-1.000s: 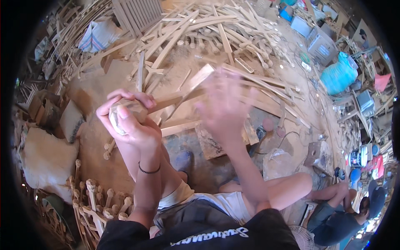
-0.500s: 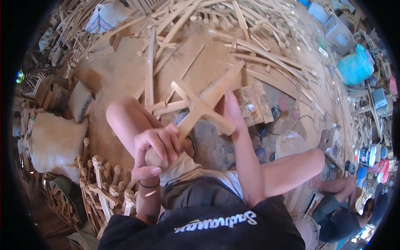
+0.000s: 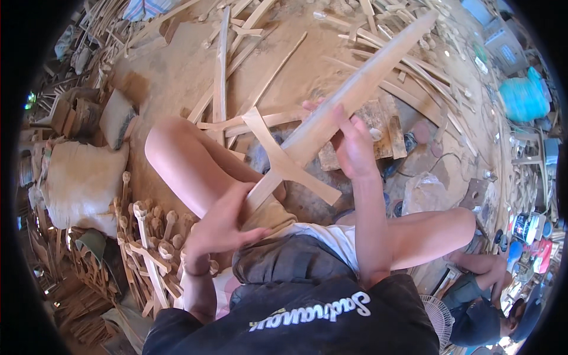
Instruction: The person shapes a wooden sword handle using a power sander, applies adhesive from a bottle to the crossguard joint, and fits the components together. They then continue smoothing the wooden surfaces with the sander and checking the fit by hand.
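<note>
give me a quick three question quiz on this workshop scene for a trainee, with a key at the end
1. True or false: the person's right grip holds the blade, not the handle, of the long pale wooden sword.
2. What colour is the plump, wrapped bundle near the picture's right edge?
A) red
B) turquoise
C) yellow
3. Fill the gap: the pale, knob-ended wooden pieces are clustered on the person's ____ side.

Key: 1. True. 2. B. 3. left.
</note>
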A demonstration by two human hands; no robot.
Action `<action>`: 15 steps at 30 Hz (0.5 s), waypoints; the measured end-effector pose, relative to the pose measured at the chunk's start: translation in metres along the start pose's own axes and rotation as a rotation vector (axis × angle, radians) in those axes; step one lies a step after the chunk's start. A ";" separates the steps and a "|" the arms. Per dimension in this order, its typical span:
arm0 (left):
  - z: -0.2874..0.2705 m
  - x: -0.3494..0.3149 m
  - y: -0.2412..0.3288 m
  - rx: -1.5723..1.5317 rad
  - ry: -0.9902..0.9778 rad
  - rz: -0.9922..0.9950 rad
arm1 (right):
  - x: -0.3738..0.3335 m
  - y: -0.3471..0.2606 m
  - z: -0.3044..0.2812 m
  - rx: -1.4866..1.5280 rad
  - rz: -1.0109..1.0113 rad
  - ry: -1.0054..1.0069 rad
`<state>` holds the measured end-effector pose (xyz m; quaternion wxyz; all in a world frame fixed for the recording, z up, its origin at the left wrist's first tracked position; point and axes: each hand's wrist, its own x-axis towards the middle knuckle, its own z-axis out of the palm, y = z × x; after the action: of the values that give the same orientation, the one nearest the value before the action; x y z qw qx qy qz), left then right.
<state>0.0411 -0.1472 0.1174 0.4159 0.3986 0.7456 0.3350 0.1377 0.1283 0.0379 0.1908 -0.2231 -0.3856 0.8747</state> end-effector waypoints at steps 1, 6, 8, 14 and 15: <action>0.012 0.010 -0.006 -0.013 -0.060 -0.104 | 0.003 -0.007 0.002 0.011 -0.005 -0.026; 0.058 0.055 -0.015 -0.587 -0.123 -0.194 | 0.008 -0.067 -0.030 -0.366 -0.008 0.281; 0.063 0.065 -0.005 -0.759 -0.170 -0.110 | -0.001 -0.091 -0.053 -0.455 -0.108 0.180; 0.050 0.091 0.004 -1.127 -0.185 -0.054 | -0.033 -0.102 -0.306 -1.096 0.216 0.653; 0.048 0.101 0.012 -1.120 -0.197 -0.011 | -0.053 -0.083 -0.383 -1.159 0.300 0.907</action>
<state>0.0531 -0.0454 0.0714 0.6331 0.1427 0.4137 0.6385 0.4004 0.3797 -0.1167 0.0616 -0.6766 -0.6335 0.3703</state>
